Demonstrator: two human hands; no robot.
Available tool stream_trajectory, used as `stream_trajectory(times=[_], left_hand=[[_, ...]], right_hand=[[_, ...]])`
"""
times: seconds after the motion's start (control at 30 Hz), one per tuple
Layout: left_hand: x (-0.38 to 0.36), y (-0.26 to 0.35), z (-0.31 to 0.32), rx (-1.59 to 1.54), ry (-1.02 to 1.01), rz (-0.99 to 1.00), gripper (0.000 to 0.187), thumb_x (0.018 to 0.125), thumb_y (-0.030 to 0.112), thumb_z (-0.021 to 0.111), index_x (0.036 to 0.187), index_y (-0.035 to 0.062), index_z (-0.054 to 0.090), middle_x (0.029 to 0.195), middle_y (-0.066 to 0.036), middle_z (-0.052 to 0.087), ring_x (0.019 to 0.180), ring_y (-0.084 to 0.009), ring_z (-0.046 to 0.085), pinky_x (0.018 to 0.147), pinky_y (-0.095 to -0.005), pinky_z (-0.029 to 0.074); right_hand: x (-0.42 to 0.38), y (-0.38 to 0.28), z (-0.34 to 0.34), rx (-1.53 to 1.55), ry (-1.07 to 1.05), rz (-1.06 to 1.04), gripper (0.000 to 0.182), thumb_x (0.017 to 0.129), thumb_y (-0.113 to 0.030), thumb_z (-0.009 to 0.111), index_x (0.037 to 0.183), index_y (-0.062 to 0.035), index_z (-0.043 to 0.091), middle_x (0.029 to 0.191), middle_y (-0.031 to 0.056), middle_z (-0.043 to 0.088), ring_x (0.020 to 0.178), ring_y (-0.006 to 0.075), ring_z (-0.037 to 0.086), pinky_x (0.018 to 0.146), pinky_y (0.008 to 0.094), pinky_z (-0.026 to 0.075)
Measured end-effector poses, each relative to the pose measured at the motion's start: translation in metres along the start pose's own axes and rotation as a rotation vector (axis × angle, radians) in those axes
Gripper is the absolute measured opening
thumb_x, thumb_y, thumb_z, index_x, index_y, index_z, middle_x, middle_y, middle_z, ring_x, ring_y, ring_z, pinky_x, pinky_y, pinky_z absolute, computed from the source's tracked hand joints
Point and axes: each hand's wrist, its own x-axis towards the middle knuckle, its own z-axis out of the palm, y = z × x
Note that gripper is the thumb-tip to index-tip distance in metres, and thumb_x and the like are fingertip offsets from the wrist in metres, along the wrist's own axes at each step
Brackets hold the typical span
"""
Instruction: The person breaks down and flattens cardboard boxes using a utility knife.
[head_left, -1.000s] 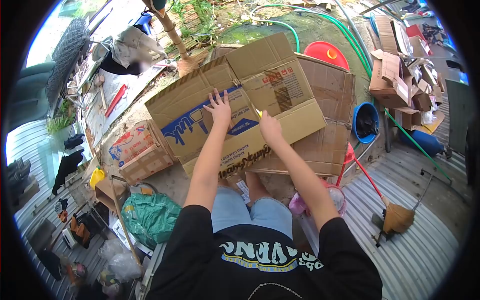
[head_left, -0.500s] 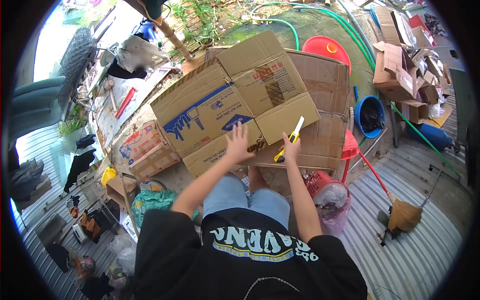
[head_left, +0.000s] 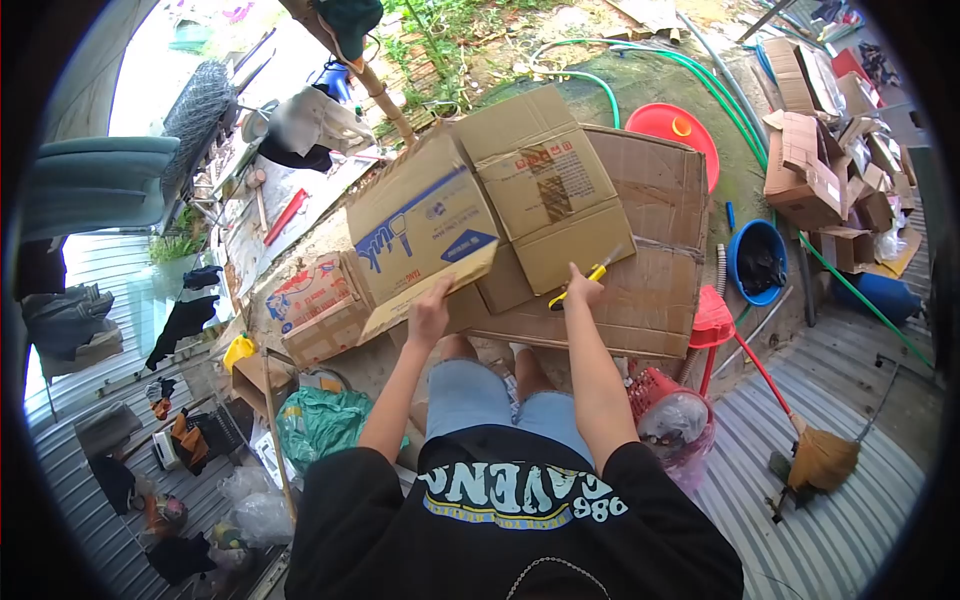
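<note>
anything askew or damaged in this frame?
Yes. The printed cardboard panel is tilted up off the flattened cardboard beneath, its near edge lifted by the left hand, apparently cut loose from the adjoining panel. The right hand holds a yellow utility knife over the cardboard.

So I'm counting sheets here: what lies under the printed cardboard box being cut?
Under the printed cardboard box lies a larger plain cardboard sheet. Anything beneath that is hidden.
</note>
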Motion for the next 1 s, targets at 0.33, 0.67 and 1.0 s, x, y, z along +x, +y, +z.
stream_trajectory(times=[0.33,0.67,1.0], left_hand=[[-0.055,0.025,-0.150,-0.402,0.692,-0.481,0.019,0.082,0.011,0.053,0.096,-0.0026,0.058,0.090,-0.009,0.061,0.078,-0.0140,0.055,0.070,-0.0271,0.043],[-0.068,-0.095,-0.188,-1.365,1.335,-0.490,0.022,0.085,0.013,0.046,0.106,0.0084,0.050,0.109,-0.005,0.050,0.101,-0.0199,0.048,0.088,-0.0360,0.039],[-0.102,-0.288,-0.006,-1.353,0.417,-1.363,0.032,0.078,0.011,0.053,0.107,0.0006,0.047,0.098,-0.012,0.054,0.091,-0.0257,0.052,0.079,-0.0365,0.044]], right_hand=[[0.010,-0.043,-0.044,0.924,-0.628,-0.073,0.018,0.071,-0.001,0.064,0.079,-0.0051,0.049,0.066,0.0037,0.050,0.047,0.0132,0.048,0.044,0.0271,0.045],[0.111,-0.025,-0.238,1.072,-0.404,-0.089,0.014,0.076,-0.011,0.060,0.073,-0.0108,0.046,0.058,-0.0020,0.042,0.049,0.0105,0.045,0.048,0.0249,0.041],[0.095,0.126,-0.259,0.019,0.020,-0.442,0.036,0.081,-0.025,0.058,0.098,0.0027,0.042,0.087,0.0126,0.050,0.080,0.0261,0.050,0.074,0.0362,0.040]])
